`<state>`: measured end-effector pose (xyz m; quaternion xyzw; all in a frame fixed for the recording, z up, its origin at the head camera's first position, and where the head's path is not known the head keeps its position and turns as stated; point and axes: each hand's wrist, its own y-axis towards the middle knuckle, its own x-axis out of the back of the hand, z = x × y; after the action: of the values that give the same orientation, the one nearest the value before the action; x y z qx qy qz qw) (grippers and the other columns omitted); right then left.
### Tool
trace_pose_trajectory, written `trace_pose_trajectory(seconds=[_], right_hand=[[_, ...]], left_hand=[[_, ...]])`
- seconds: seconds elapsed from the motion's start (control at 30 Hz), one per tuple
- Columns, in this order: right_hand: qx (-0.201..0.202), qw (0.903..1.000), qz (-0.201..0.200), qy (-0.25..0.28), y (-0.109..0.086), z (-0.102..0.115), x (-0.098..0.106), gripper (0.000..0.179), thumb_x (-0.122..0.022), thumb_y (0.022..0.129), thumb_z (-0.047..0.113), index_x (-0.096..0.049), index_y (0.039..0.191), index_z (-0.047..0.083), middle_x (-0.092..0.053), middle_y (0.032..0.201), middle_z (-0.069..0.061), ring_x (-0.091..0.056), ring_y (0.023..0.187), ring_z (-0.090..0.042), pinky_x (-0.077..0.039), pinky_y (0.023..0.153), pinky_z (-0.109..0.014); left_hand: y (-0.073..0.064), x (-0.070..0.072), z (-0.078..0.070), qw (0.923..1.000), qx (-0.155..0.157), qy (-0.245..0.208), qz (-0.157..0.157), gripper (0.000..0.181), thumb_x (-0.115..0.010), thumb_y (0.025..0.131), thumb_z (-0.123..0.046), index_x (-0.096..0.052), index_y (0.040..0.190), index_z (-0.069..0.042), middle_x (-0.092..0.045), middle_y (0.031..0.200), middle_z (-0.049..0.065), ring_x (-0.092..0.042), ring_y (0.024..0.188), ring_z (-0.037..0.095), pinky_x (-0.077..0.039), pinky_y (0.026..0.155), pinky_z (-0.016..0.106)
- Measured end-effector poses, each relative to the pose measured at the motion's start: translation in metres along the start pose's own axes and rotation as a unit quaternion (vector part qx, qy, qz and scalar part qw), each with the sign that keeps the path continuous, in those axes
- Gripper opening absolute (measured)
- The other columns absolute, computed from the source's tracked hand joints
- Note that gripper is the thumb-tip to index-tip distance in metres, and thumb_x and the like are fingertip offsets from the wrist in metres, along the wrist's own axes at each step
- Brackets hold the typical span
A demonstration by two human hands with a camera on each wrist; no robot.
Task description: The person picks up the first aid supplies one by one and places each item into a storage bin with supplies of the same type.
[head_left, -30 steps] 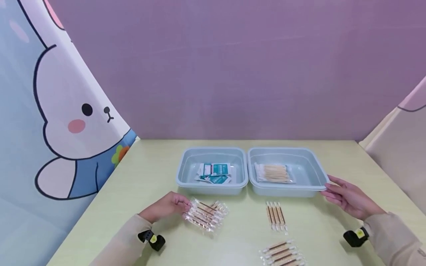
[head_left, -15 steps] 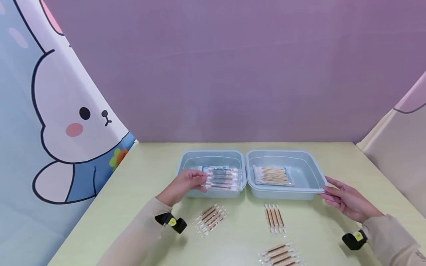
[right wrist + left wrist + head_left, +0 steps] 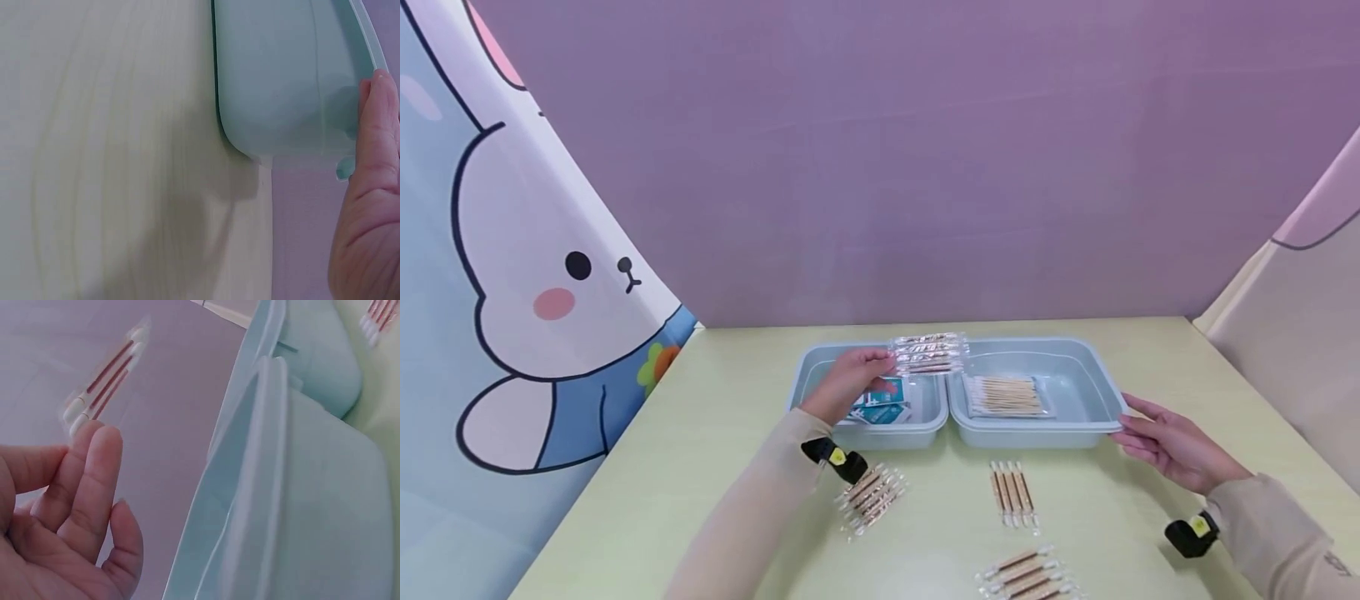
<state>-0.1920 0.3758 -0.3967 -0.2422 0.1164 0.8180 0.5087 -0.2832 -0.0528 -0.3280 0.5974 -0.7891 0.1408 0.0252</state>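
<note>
My left hand [image 3: 848, 385] pinches a clear-wrapped pack of iodine cotton swabs [image 3: 929, 354] between thumb and fingers. It holds the pack above the light blue left bin [image 3: 887, 438], with the pack's right end reaching over the edge of the right bin [image 3: 1037, 438]. In the left wrist view the swabs' dark red stems and white tips show beyond the fingertips. My right hand [image 3: 1180, 448] grips the right bin's near right corner at the rim. Teal and white sachets [image 3: 880, 413] lie in the left bin. A bag of wooden cotton swabs [image 3: 1007, 397] lies in the right one.
On the pale table [image 3: 737, 400], three more wrapped swab packs lie in front of the bins: a left pack [image 3: 872, 500], a right pack [image 3: 1013, 493] and a near pack [image 3: 1028, 575]. A purple cloth [image 3: 880, 167] stands behind the table.
My left hand has lifted the swab pack off the table, up and to the right over the left bin, leaving another pack behind. The right hand has stayed on the bin's corner.
</note>
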Motion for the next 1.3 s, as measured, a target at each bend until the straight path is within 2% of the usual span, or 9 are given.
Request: trace_pose_trajectory(seconds=[0.17, 0.37, 0.63, 0.83, 0.97, 1.1, 1.3], right_hand=[[0.002, 1.0, 0.0, 0.0, -0.002, 0.0, 0.0, 0.04, -0.04, 0.102, 0.002, -0.068, 0.112, 0.028, -0.071, 0.099, -0.014, -0.069, 0.092, -0.019, -0.052, 0.08, -0.027], [0.005, 1.0, 0.004, -0.007, -0.001, 0.0, -0.004, 0.04, -0.041, 0.101, 0.0, -0.068, 0.113, 0.027, -0.07, 0.1, -0.014, -0.069, 0.091, -0.018, -0.052, 0.08, -0.027], [0.001, 1.0, -0.002, -0.007, 0.0, -0.001, -0.009, 0.038, -0.042, 0.101, 0.001, -0.067, 0.113, 0.027, -0.07, 0.101, -0.014, -0.069, 0.091, -0.019, -0.052, 0.08, -0.028], [-0.001, 1.0, 0.001, -0.005, -0.002, -0.001, -0.011, 0.038, -0.042, 0.101, 0.001, -0.067, 0.114, 0.026, -0.07, 0.101, -0.014, -0.069, 0.091, -0.018, -0.052, 0.08, -0.028], [-0.002, 1.0, -0.001, -0.005, -0.003, -0.003, -0.013, 0.038, -0.042, 0.101, 0.001, -0.067, 0.114, 0.026, -0.07, 0.101, -0.014, -0.07, 0.09, -0.018, -0.052, 0.08, -0.028], [-0.004, 1.0, -0.005, -0.006, -0.003, -0.003, -0.016, 0.038, -0.043, 0.101, 0.0, -0.067, 0.114, 0.026, -0.07, 0.101, -0.014, -0.07, 0.09, -0.018, -0.052, 0.08, -0.028], [-0.002, 0.9999, -0.013, -0.005, -0.003, -0.003, -0.018, 0.037, -0.044, 0.1, 0.0, -0.067, 0.113, 0.026, -0.07, 0.101, -0.014, -0.07, 0.089, -0.018, -0.052, 0.08, -0.028]], left_hand=[[0.013, -0.009, -0.012, 0.9999, -0.01, 0.011, -0.006, 0.029, -0.057, 0.097, -0.022, -0.063, 0.119, -0.004, -0.065, 0.105, 0.01, -0.068, 0.084, 0.023, -0.043, 0.098, 0.042], [0.027, -0.022, -0.023, 0.9997, -0.013, 0.019, 0.007, 0.029, -0.056, 0.098, -0.022, -0.064, 0.119, -0.005, -0.066, 0.105, 0.009, -0.068, 0.088, 0.027, -0.045, 0.096, 0.041], [0.04, -0.043, -0.034, 0.9997, -0.005, 0.01, 0.021, 0.026, -0.058, 0.097, -0.019, -0.065, 0.116, -0.003, -0.067, 0.101, 0.009, -0.066, 0.07, 0.016, -0.049, 0.091, 0.037], [0.051, -0.057, -0.036, 0.9997, -0.004, 0.0, 0.024, 0.028, -0.057, 0.097, -0.017, -0.064, 0.119, -0.002, -0.069, 0.103, 0.012, -0.064, 0.063, 0.011, -0.048, 0.092, 0.04], [0.055, -0.065, -0.035, 0.9996, -0.003, 0.002, 0.029, 0.026, -0.058, 0.096, -0.013, -0.064, 0.118, -0.001, -0.07, 0.105, 0.013, -0.063, 0.06, 0.01, -0.05, 0.081, 0.033], [0.056, -0.072, -0.034, 0.9992, -0.002, 0.012, 0.037, 0.026, -0.058, 0.096, -0.014, -0.065, 0.117, 0.0, -0.07, 0.105, 0.014, -0.062, 0.057, 0.009, -0.047, 0.065, 0.023], [0.054, -0.081, -0.038, 0.9986, -0.003, 0.029, 0.044, 0.025, -0.058, 0.097, -0.017, -0.065, 0.115, -0.002, -0.071, 0.103, 0.013, -0.062, 0.059, 0.01, -0.04, 0.06, 0.022]])
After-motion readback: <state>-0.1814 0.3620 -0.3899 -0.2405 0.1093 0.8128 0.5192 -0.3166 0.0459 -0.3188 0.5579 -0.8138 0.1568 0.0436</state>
